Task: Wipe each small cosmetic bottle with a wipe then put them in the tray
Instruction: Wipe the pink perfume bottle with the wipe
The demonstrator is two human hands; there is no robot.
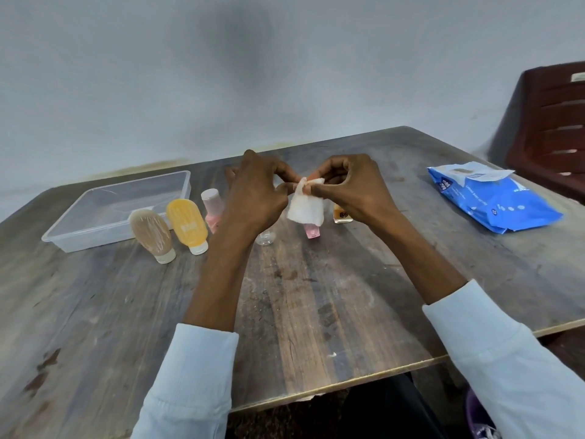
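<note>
**Wipe in hand, tray unfilled**

I had both hands raised over the bench (316,312), left hand (253,198) and right hand (354,191) each pinching the top edge of the wipe (305,207). Beyond it every bottle I could see, among them the brown tube (152,232), orange tube (186,224) and pink bottle (212,207), stood outside the tray (79,229). By my reckoning, no bottle was done.

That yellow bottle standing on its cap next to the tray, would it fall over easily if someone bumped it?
Probably yes. The yellow bottle balances on a small white cap, with a wider body above, so a nudge would likely topple it. It looks like soft plastic, so it should survive a fall. Its flattish shape suggests it would lie still, not roll. The brown bottle beside it might get knocked too.
</note>
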